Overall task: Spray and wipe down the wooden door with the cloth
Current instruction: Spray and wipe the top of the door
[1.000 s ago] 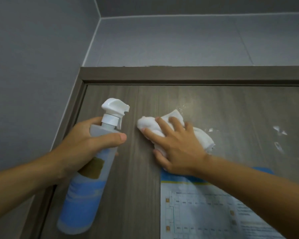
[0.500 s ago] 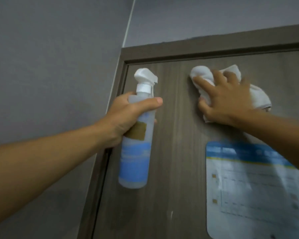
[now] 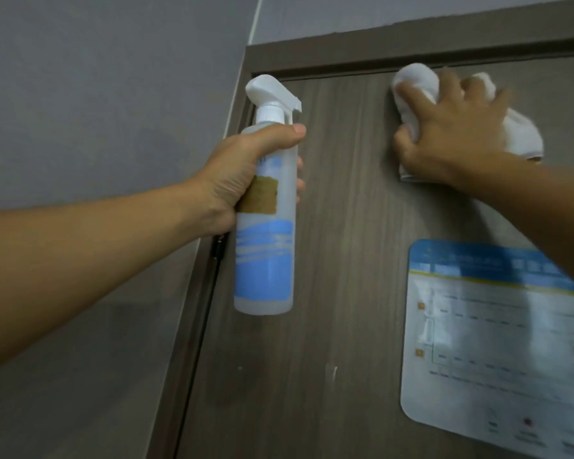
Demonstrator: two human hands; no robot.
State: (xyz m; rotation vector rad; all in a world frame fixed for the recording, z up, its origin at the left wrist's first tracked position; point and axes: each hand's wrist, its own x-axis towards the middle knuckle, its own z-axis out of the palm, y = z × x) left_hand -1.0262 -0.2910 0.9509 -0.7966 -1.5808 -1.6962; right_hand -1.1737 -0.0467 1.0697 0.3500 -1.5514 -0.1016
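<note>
Grey walls (image 3: 96, 94) fill the left side and the strip above, meeting in a pale corner line that runs down toward the door frame (image 3: 378, 58), a dark brown band across the top and down the left edge. Inside that frame the wooden door (image 3: 345, 260) takes up most of the right half of the view, its grain running vertically, with a small pale streak low on the bare wood. A laminated notice (image 3: 484, 342) with rounded corners, a blue header band and blurred lines of print is fixed flat to the door at lower right; its text is too soft to read. Two bare forearms reach in from either side. A translucent spray bottle (image 3: 265, 253), upright, with a blue label, a brown patch and a white trigger head pointing right, hangs just before the door's left edge, near the frame. The left hand (image 3: 242, 173) wraps its upper body, thumb across the front beneath the neck and fingertips curling round the far side. Near the top of the door, just under the frame, the right hand (image 3: 458, 127) presses a bunched white cloth (image 3: 524, 134) against the wood, fingers spread and bent over it, cloth bulging out above and to the right.
</note>
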